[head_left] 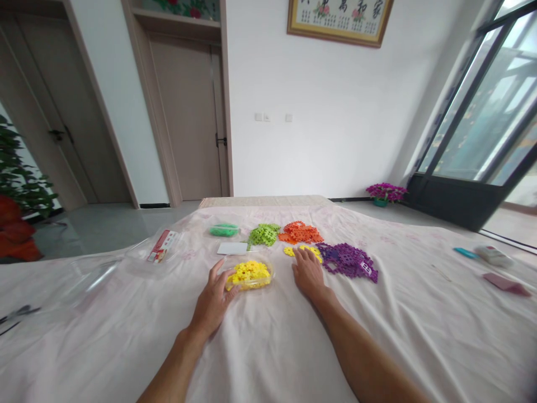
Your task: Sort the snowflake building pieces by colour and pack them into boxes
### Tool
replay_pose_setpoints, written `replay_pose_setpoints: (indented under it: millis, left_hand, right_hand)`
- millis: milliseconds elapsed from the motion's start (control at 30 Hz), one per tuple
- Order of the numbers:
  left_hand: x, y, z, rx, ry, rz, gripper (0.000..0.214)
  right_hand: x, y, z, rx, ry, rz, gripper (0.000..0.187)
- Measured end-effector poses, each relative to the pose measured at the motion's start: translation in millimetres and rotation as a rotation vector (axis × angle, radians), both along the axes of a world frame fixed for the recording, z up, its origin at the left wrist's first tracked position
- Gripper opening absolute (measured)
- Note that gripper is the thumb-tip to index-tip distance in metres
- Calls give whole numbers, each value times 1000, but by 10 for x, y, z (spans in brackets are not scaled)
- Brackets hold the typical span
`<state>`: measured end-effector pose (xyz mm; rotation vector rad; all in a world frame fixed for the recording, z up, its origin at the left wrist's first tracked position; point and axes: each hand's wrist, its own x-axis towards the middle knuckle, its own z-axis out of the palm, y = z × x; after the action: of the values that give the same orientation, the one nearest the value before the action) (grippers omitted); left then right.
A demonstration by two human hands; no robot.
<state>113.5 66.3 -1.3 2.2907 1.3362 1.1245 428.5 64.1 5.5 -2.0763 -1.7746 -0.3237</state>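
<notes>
My left hand (213,295) grips the near left side of a clear plastic container (272,270), thumb in front and fingers over the rim. Inside it lies a heap of yellow snowflake-like plastic pieces (251,273). My right hand (308,273) rests palm down, fingers stretched over a few loose yellow pieces (288,251) on the cloth and partly covering them. Just right of it is a pile of purple pieces (350,260). Beyond the hands lie orange pieces (300,231) and light green pieces (264,234).
A clear box with green pieces (224,230) stands behind a white card (232,248). At left are an empty clear container with a label (163,246) and black-handled scissors or cable (20,313). A blue item (465,253), a white box (494,256) and a pink item (505,283) lie far right.
</notes>
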Motion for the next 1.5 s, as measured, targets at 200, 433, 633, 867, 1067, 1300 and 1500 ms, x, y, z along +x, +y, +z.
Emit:
replay_pose_setpoints:
  millis: [200, 433, 633, 867, 1067, 1300, 1500]
  left_hand:
    - [0, -8, 4, -11, 14, -14, 34]
    - [3, -11, 5, 1, 7, -13, 33]
    - [7, -25, 25, -11, 6, -9, 33]
    - [7, -19, 23, -19, 23, -11, 34]
    - [0, -8, 9, -26, 27, -4, 34]
    - [-5, 12, -16, 15, 4, -8, 34]
    - [-5, 27, -31, -6, 12, -9, 35]
  right_hand:
    - [20, 94, -121, -27, -113, -78, 50]
    - [111, 286, -42, -85, -105, -7, 44]
    - [167, 396, 70, -144, -136, 32, 32]
    - [153, 328, 100, -46, -118, 41, 23]
    - [64, 218, 144, 78, 28, 84, 36]
    - [-504, 21, 350, 235, 208, 460, 40]
    - [-614, -3, 408, 187, 250, 618, 34]
